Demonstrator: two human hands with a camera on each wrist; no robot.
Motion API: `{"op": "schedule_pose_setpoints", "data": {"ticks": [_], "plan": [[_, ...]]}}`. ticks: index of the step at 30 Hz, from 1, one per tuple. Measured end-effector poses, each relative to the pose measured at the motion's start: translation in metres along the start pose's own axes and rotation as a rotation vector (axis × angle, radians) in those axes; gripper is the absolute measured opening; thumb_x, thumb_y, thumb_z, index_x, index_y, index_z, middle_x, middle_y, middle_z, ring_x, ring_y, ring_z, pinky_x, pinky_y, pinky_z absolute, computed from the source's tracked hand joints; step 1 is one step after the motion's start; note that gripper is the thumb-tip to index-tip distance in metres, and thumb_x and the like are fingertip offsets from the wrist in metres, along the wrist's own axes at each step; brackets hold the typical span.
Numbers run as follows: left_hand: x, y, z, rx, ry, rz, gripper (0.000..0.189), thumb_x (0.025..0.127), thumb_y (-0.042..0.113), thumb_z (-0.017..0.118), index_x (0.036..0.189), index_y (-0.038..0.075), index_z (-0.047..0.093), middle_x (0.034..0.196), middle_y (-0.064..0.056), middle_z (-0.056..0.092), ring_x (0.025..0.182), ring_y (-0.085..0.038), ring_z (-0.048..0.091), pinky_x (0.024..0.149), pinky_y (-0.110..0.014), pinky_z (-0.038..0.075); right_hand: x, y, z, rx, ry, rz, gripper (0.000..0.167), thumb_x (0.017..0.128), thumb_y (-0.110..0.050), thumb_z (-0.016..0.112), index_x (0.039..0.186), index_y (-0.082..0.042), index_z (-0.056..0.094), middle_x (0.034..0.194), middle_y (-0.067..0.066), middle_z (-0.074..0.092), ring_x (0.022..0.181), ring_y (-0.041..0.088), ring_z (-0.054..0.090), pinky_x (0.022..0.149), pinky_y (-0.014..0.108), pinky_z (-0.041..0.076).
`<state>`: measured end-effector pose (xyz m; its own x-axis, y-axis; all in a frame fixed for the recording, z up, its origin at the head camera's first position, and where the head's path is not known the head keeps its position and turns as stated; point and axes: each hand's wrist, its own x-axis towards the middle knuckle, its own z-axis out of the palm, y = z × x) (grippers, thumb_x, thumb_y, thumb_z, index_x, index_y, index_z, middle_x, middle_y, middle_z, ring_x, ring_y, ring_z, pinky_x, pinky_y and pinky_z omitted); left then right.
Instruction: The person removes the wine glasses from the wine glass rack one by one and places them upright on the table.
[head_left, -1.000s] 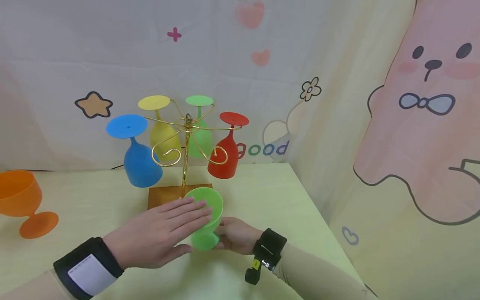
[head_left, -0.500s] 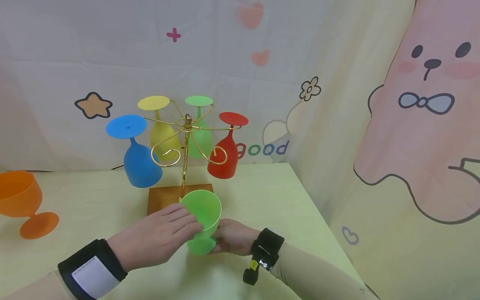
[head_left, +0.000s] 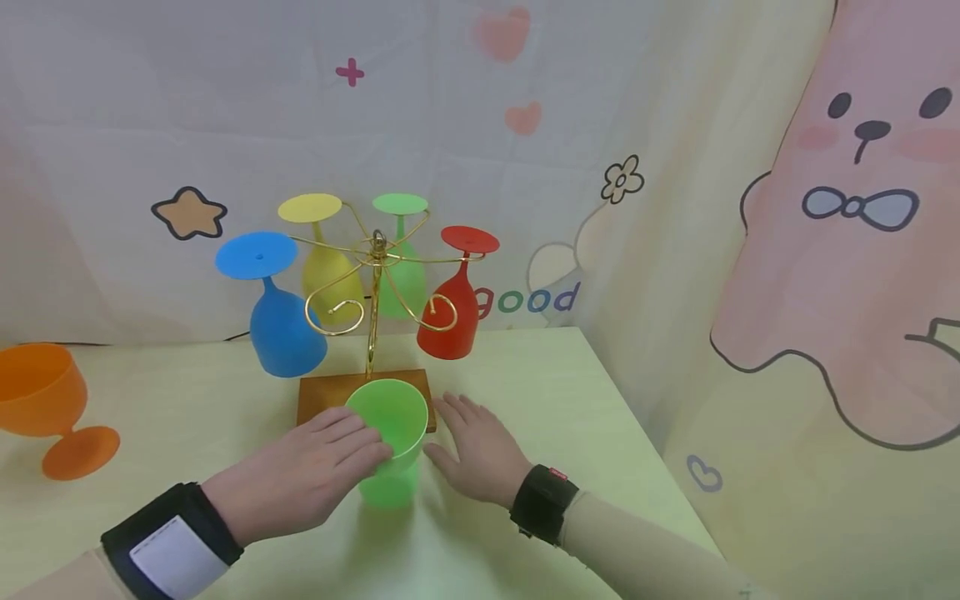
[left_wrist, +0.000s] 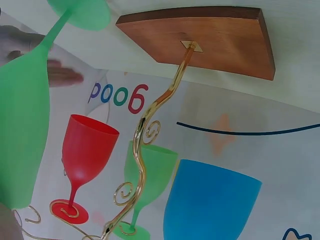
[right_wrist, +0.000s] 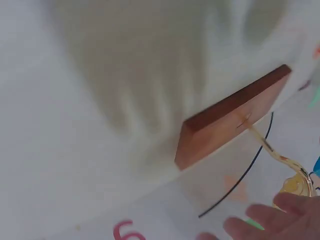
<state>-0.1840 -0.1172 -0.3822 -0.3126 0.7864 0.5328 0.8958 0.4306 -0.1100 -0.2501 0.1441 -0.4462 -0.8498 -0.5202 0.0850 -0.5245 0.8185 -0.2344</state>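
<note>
A light-green plastic goblet (head_left: 393, 414) stands upright in front of the rack. My left hand (head_left: 296, 479) grips its bowl at the rim from the left, thumb side toward me. In the left wrist view the same goblet (left_wrist: 22, 122) appears upside down at the left edge. My right hand (head_left: 483, 450) is just right of the goblet, fingers extended, holding nothing. Behind the goblet is a gold wire glass rack (head_left: 371, 329) on a wooden base (head_left: 322, 393). Whether the goblet's foot touches the table cannot be told.
Blue (head_left: 287, 333), yellow (head_left: 330, 287), green (head_left: 405, 283) and red goblets (head_left: 448, 321) hang upside down from the rack. Two curled front arms bear no goblet. An orange goblet (head_left: 45, 387) stands at the table's left. A printed cloth (head_left: 450, 150) hangs behind the table.
The left hand has gone from lying flat across the green goblet to gripping its rim. My right hand has let go of the goblet's lower part and straightened. The goblet has shifted slightly left.
</note>
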Motion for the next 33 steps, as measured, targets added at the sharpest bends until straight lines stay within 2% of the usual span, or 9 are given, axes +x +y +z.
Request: {"op": "schedule_pose_setpoints", "data": {"ticks": [2, 4, 10, 14, 19, 24, 27, 29, 33], "plan": [[-0.002, -0.001, -0.001, -0.003, -0.016, -0.01, 0.036, 0.106, 0.02, 0.023, 0.113, 0.01, 0.057, 0.094, 0.004, 0.054, 0.089, -0.015, 0.048, 0.087, -0.03, 0.044, -0.001, 0.005, -0.002, -0.153, 0.042, -0.015, 0.073, 0.096, -0.057, 0.044, 0.154, -0.016, 0.027, 0.157, 0.006, 0.028, 0.144, 0.028, 0.023, 0.114, 0.052, 0.021], [-0.003, -0.002, -0.001, -0.004, -0.029, -0.02, 0.033, 0.106, 0.02, 0.026, 0.113, 0.01, 0.057, 0.095, 0.004, 0.055, 0.09, -0.015, 0.049, 0.087, -0.03, 0.044, -0.002, 0.01, -0.004, -0.22, 0.064, -0.009, 0.077, 0.094, -0.061, 0.042, 0.156, -0.021, 0.021, 0.16, 0.005, 0.021, 0.146, 0.03, 0.016, 0.115, 0.056, 0.016], [-0.012, -0.003, 0.0, 0.015, -0.009, -0.045, 0.046, 0.105, 0.021, 0.013, 0.11, 0.009, 0.057, 0.094, 0.005, 0.053, 0.088, -0.014, 0.048, 0.083, -0.03, 0.044, -0.005, 0.022, -0.013, -0.264, 0.088, 0.032, 0.082, 0.091, -0.065, 0.043, 0.157, -0.025, 0.015, 0.161, 0.005, 0.015, 0.146, 0.031, 0.012, 0.114, 0.058, 0.011], [-0.024, -0.005, 0.001, 0.03, -0.018, -0.091, 0.047, 0.104, 0.019, 0.011, 0.107, 0.009, 0.057, 0.091, 0.006, 0.051, 0.086, -0.013, 0.046, 0.081, -0.029, 0.044, -0.007, 0.029, -0.019, -0.266, 0.096, 0.058, 0.083, 0.091, -0.065, 0.043, 0.157, -0.025, 0.014, 0.161, 0.005, 0.014, 0.146, 0.032, 0.011, 0.114, 0.058, 0.01], [-0.054, -0.012, -0.004, 0.076, -0.055, -0.202, 0.049, 0.103, 0.02, 0.008, 0.104, 0.011, 0.056, 0.091, 0.009, 0.049, 0.087, -0.011, 0.046, 0.082, -0.03, 0.045, -0.007, 0.035, -0.02, -0.268, 0.101, 0.055, 0.083, 0.092, -0.065, 0.042, 0.157, -0.023, 0.013, 0.161, 0.007, 0.014, 0.146, 0.034, 0.012, 0.114, 0.059, 0.01], [-0.091, -0.024, -0.015, 0.117, -0.17, -0.382, 0.062, 0.103, 0.042, 0.003, 0.106, 0.011, 0.056, 0.092, 0.008, 0.051, 0.09, -0.014, 0.047, 0.085, -0.036, 0.045, -0.007, 0.039, -0.019, -0.264, 0.102, 0.06, 0.082, 0.092, -0.065, 0.042, 0.157, -0.023, 0.014, 0.161, 0.007, 0.015, 0.146, 0.034, 0.013, 0.114, 0.059, 0.011], [-0.111, -0.036, -0.023, 0.146, -0.208, -0.466, 0.072, 0.1, 0.05, 0.0, 0.109, 0.007, 0.057, 0.095, 0.003, 0.055, 0.091, -0.019, 0.05, 0.088, -0.04, 0.043, -0.008, 0.04, -0.018, -0.259, 0.098, 0.068, 0.082, 0.092, -0.064, 0.045, 0.157, -0.022, 0.016, 0.16, 0.007, 0.017, 0.145, 0.034, 0.015, 0.114, 0.059, 0.012], [-0.124, -0.044, -0.027, 0.168, -0.201, -0.502, 0.074, 0.099, 0.053, -0.001, 0.109, 0.005, 0.056, 0.094, 0.002, 0.055, 0.089, -0.021, 0.051, 0.087, -0.04, 0.042, -0.009, 0.041, -0.017, -0.253, 0.094, 0.07, 0.083, 0.091, -0.063, 0.046, 0.157, -0.022, 0.016, 0.16, 0.007, 0.017, 0.145, 0.035, 0.015, 0.114, 0.06, 0.012], [-0.148, -0.058, -0.03, 0.212, -0.132, -0.52, 0.07, 0.1, 0.052, 0.0, 0.102, 0.007, 0.053, 0.086, 0.005, 0.048, 0.082, -0.02, 0.049, 0.082, -0.037, 0.037, -0.008, 0.043, -0.016, -0.248, 0.092, 0.081, 0.083, 0.091, -0.064, 0.046, 0.157, -0.023, 0.015, 0.16, 0.007, 0.017, 0.145, 0.034, 0.015, 0.114, 0.059, 0.012]]}}
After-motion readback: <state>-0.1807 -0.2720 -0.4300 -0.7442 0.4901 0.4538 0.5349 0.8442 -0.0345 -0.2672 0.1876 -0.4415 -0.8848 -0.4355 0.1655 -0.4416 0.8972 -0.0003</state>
